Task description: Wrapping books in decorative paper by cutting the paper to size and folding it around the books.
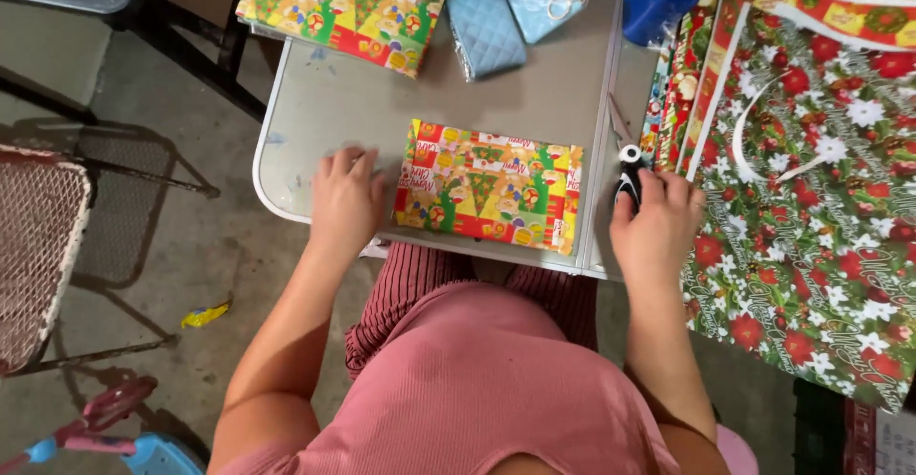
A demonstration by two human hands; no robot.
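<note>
You sat at a smooth grey tabletop [334, 113] with a pale rounded rim, and in front of you lay a flat rectangular parcel [489, 185] wrapped in glossy festive paper, busy with red, yellow and green panels and little tree shapes. It rested near the front edge, its long side running across your view, tilted slightly.

Your left hand [345, 200] lay flat on the bare tabletop just beside the parcel's left end, fingers spread and open, gripping nothing; whether a fingertip met the paper, you could not tell from this view. Your right hand [658, 227] sat off the parcel's right end, near the tabletop's right rim, curled over a pair of scissors [627, 165] with black-and-white handles and thin metal blades pointing away from you. The fingers covered the handles, though how firmly they closed could not be made out. So the parcel lay between your two hands, close to the left and a little apart from the right.

To your right hung a large sheet of wrapping paper [821, 198], shiny, dark green, crowded with red and white flowers. At the far edge of the tabletop lay a second wrapped box [343, 8] in the same festive print, and beside it two quilted pale-blue pouches [510, 12], soft-looking and stitched in a diamond pattern.
</note>
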